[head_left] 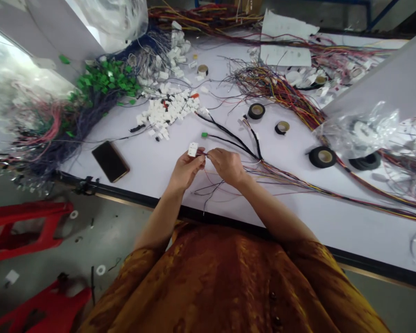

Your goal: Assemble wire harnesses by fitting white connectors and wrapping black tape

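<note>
My left hand is closed on a white plastic connector, which sticks up above the fingers. Just to its right, my right hand pinches a thin dark wire that runs toward the connector; whether its end is inside cannot be made out. Under and beyond the right hand lies a wire harness, its branches wrapped in black tape. One branch ends in a green connector. Loose wire ends spread on the table below my hands.
White connectors lie in a heap beyond my hands, with green connectors to the left. A phone rests near the table edge. Black tape rolls and wire bundles lie to the right. Red stools stand on the floor at left.
</note>
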Demonstrator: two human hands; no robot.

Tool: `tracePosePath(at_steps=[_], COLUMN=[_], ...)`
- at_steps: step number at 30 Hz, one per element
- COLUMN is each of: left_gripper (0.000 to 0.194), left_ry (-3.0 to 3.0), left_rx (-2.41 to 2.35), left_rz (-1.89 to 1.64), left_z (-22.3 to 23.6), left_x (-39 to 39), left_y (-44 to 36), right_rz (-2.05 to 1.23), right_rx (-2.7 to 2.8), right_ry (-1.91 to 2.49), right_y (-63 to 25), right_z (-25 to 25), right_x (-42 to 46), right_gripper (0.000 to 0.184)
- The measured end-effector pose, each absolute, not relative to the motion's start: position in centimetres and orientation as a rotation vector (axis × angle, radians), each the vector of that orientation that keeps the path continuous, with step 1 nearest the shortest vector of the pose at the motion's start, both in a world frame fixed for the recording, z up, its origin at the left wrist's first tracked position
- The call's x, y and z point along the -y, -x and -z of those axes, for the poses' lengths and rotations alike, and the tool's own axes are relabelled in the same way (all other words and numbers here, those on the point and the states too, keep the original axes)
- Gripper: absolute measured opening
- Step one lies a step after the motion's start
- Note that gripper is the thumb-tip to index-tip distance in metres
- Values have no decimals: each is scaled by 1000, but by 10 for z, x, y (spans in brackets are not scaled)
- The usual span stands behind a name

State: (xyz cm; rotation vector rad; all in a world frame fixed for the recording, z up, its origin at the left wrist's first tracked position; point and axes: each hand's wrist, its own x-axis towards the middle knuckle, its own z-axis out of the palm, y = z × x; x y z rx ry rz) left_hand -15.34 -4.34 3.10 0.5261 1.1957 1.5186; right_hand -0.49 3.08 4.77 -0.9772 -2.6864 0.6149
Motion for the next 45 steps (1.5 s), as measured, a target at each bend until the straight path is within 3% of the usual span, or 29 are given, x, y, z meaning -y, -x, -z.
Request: tracePosePath(at_steps=[5,11,16,18,22,25,28,32,34,38,45], left_gripper=[27,28,27,25,22,22,26,31,30,20,14], left_ry=[-451,-517,-450,-433,-422,-423,-444,-532,-614,-840,-986], left_rx=[-1231,-1344,-1359,-1368,-1390,-1413,-1412,-1394,-1408,-1489,-1513], left_rz=[-1576,-1650,-1667,-1674,-1679,-1659,-1627,-1580,-1576,-1611,-1615], left_z=[-29,-22,-10,-7,-7,-12,-16,-18,-18,-22,-29], left_x=[39,37,36,35,32,31,30,30,31,32,32], left_y=[144,145,147,148,147,144,144,150,153,154,152], right_rz=[-591,-697,-741,-647,-263,-348,-560,-1397,-1645,-1794,-1790], right_rx=[2727,2701,2508,2242,1478,1360,1415,1363,1343,1365,1576], right_ry=[930,936,1016,1198,2112,2383,2229,1535,1263,1089,1191], right_y=[4,-13,-81,-131,-235,-263,-225,-120,-72,-16,0], right_z=[-49,-36,-14,-10,-13,-13,-16,-42,-58,-74,-85], right_x=[-33,-36,-49,-64,-103,-125,-127,-96,-79,-68,-71], right_gripper=[29,32,34,32,23,23,21,31,38,35,31])
